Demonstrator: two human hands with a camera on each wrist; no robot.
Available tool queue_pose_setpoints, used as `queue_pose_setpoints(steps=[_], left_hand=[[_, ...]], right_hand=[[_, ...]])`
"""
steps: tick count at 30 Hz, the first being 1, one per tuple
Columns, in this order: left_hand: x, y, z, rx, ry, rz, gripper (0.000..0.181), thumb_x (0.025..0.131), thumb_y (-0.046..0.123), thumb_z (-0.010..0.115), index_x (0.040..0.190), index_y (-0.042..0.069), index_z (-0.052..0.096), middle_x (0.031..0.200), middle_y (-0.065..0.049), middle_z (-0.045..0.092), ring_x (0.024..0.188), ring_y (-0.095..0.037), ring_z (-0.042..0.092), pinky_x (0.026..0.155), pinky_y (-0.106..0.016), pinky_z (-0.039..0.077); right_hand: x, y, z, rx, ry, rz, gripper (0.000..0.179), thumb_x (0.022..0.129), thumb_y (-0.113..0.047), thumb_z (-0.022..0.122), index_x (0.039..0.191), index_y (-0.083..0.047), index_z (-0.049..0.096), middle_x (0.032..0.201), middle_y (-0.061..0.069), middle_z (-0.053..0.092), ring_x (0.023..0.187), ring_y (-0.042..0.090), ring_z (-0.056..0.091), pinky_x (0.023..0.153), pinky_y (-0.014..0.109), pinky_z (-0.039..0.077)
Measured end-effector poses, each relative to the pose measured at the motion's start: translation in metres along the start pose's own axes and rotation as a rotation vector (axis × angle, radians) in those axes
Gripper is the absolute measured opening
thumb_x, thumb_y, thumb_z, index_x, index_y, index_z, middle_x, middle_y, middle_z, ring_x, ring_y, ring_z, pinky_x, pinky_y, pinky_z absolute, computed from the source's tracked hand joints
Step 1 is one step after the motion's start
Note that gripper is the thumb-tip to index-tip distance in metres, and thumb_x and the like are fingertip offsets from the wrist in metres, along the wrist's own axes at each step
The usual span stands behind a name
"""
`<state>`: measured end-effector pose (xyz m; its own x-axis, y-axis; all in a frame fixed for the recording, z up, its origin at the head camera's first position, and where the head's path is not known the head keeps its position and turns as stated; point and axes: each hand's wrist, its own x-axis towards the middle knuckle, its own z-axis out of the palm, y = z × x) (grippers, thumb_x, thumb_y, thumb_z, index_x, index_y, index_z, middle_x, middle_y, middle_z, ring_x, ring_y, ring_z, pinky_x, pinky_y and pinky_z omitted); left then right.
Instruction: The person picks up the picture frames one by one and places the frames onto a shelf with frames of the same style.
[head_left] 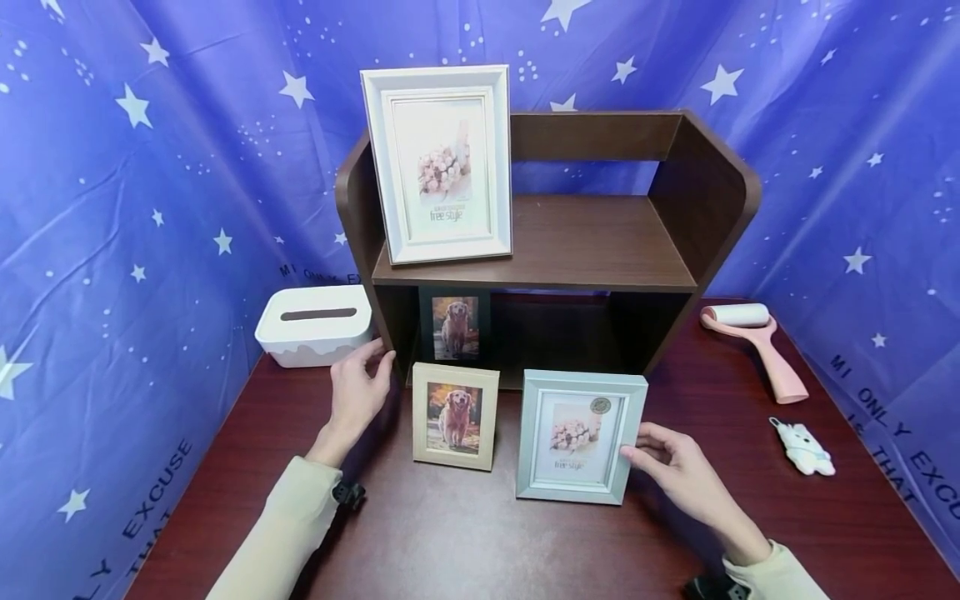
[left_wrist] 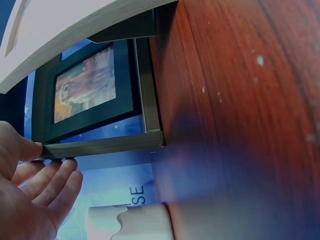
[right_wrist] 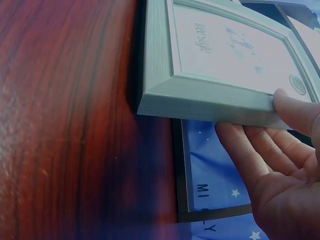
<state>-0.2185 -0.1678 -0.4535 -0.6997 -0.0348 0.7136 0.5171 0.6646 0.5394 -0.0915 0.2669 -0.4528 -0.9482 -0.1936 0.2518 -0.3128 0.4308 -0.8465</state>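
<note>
My left hand (head_left: 358, 390) is at the left side panel of a dark brown two-tier shelf (head_left: 600, 242). In the left wrist view its thumb lies on one face of the panel edge and the fingers on the other, pinching it. My right hand (head_left: 678, 471) grips the right edge of a pale green picture frame (head_left: 632, 408), thumb at the front and fingers behind. That frame stands upright before the shelf. To its left stands a cream picture frame (head_left: 420, 417) with a dog photo. A dark picture frame (left_wrist: 127, 95) with a similar photo is inside the lower tier.
A large white picture frame (head_left: 375, 150) leans on the upper tier's left side. A white tissue box (head_left: 315, 337) stands left of the shelf. On the right lie a pink-handled lint roller (head_left: 765, 350) and a small white plush charm (head_left: 802, 447). Blue starry curtains surround the table.
</note>
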Motion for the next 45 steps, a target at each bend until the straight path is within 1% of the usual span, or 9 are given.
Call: queue_pose_setpoints(steps=[7, 13, 17, 21, 28, 35, 41, 45], left_hand=[[0.0, 0.0, 0.0, -0.001, -0.01, -0.007, 0.018, 0.083, 0.004, 0.071, 0.1, -0.003, 0.071, 0.086, -0.012, 0.071, 0.073, -0.023, 0.067, 0.063, -0.04, 0.05], [0.0, 0.0, 0.0, -0.005, -0.001, -0.002, 0.018, 0.083, 0.003, 0.071, 0.099, -0.003, 0.071, 0.085, -0.011, 0.071, 0.071, -0.022, 0.067, 0.059, -0.039, 0.049], [0.0, 0.0, -0.001, -0.006, -0.009, -0.012, 0.018, 0.083, 0.003, 0.071, 0.1, -0.003, 0.071, 0.086, -0.011, 0.071, 0.072, -0.022, 0.067, 0.06, -0.038, 0.049], [-0.001, 0.0, -0.001, -0.006, -0.009, -0.017, 0.018, 0.083, 0.004, 0.071, 0.1, -0.003, 0.071, 0.086, -0.012, 0.071, 0.072, -0.022, 0.067, 0.061, -0.038, 0.049], [-0.001, 0.0, -0.001, -0.005, -0.004, -0.014, 0.018, 0.082, 0.004, 0.072, 0.099, -0.003, 0.071, 0.086, -0.012, 0.071, 0.072, -0.022, 0.067, 0.062, -0.039, 0.049], [0.0, 0.0, -0.001, -0.005, 0.004, -0.007, 0.018, 0.082, 0.003, 0.071, 0.099, -0.004, 0.071, 0.086, -0.013, 0.071, 0.072, -0.023, 0.067, 0.064, -0.04, 0.05], [0.0, -0.001, -0.001, 0.001, -0.006, -0.019, 0.018, 0.084, 0.004, 0.07, 0.1, -0.003, 0.071, 0.087, -0.013, 0.071, 0.072, -0.023, 0.067, 0.063, -0.039, 0.05], [-0.001, -0.002, 0.0, 0.011, -0.002, -0.025, 0.018, 0.083, 0.005, 0.071, 0.099, -0.002, 0.071, 0.087, -0.011, 0.071, 0.072, -0.021, 0.066, 0.061, -0.038, 0.049]], right_hand=[[0.0, -0.001, -0.003, -0.01, -0.013, 0.02, 0.015, 0.089, -0.002, 0.066, 0.103, 0.002, 0.064, 0.09, 0.008, 0.069, 0.079, 0.013, 0.066, 0.066, 0.024, 0.053], [0.002, -0.001, -0.007, -0.005, -0.035, 0.024, 0.016, 0.09, -0.003, 0.065, 0.104, 0.003, 0.063, 0.091, 0.01, 0.069, 0.079, 0.013, 0.067, 0.066, 0.025, 0.053], [0.003, -0.003, -0.009, -0.01, -0.031, 0.036, 0.016, 0.089, -0.004, 0.066, 0.103, 0.004, 0.063, 0.09, 0.009, 0.069, 0.078, 0.013, 0.067, 0.066, 0.026, 0.054], [0.004, -0.007, -0.013, -0.038, -0.025, 0.042, 0.017, 0.089, -0.004, 0.067, 0.103, 0.004, 0.064, 0.089, 0.009, 0.069, 0.078, 0.012, 0.067, 0.066, 0.025, 0.054], [0.004, -0.02, -0.022, -0.039, -0.031, 0.065, 0.018, 0.089, -0.007, 0.067, 0.104, 0.004, 0.063, 0.091, 0.01, 0.068, 0.079, 0.013, 0.067, 0.066, 0.028, 0.054], [0.007, -0.035, -0.033, 0.065, -0.083, 0.061, 0.02, 0.091, -0.002, 0.063, 0.106, 0.01, 0.06, 0.095, 0.018, 0.066, 0.079, 0.019, 0.068, 0.066, 0.036, 0.055], [0.011, -0.05, -0.043, 0.039, -0.096, 0.047, 0.021, 0.091, 0.0, 0.062, 0.107, 0.013, 0.059, 0.093, 0.017, 0.067, 0.079, 0.017, 0.069, 0.065, 0.036, 0.055], [0.014, -0.062, -0.051, 0.04, -0.098, 0.029, 0.021, 0.09, 0.002, 0.062, 0.109, 0.013, 0.059, 0.093, 0.015, 0.068, 0.077, 0.019, 0.069, 0.064, 0.036, 0.055]])
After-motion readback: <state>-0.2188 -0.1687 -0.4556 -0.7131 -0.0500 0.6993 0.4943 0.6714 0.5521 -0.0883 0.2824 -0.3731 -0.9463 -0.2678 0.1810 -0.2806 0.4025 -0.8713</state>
